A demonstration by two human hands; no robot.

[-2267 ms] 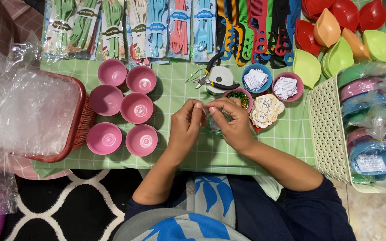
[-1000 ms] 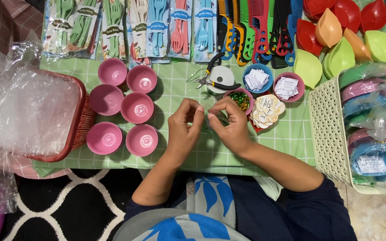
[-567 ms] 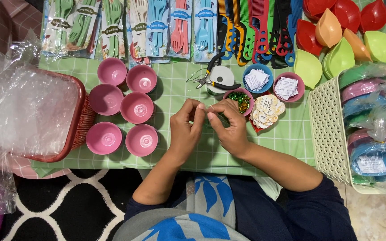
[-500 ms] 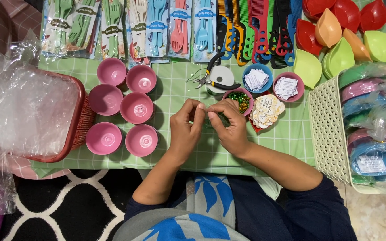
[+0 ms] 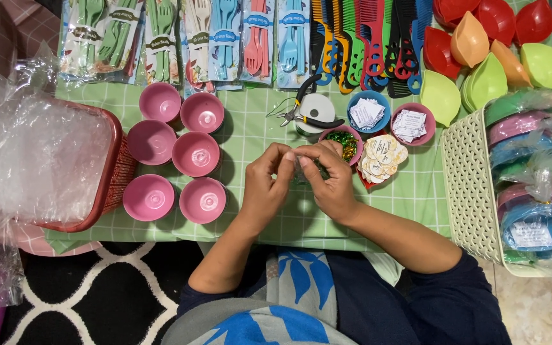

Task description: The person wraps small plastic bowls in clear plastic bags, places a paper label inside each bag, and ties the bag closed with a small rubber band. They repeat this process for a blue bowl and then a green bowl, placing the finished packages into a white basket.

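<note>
Clear wrapper (image 5: 303,167), small, pinched between our left hand (image 5: 264,185) and right hand (image 5: 330,182), fingertips closed on it, just below the pink bowl of green bits (image 5: 342,142). We judge small, steady pulls best. Six pink bowls (image 5: 195,154) left; pliers (image 5: 301,115) above; nothing obstructs.

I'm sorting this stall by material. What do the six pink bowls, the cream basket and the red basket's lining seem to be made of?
Pink bowls: probably moulded plastic, smooth and slightly glossy, with soft highlights inside. Cream basket: likely rigid plastic, a matt lattice of small regular holes. Lining of the red basket: thin clear plastic film, crinkled and shiny.
</note>
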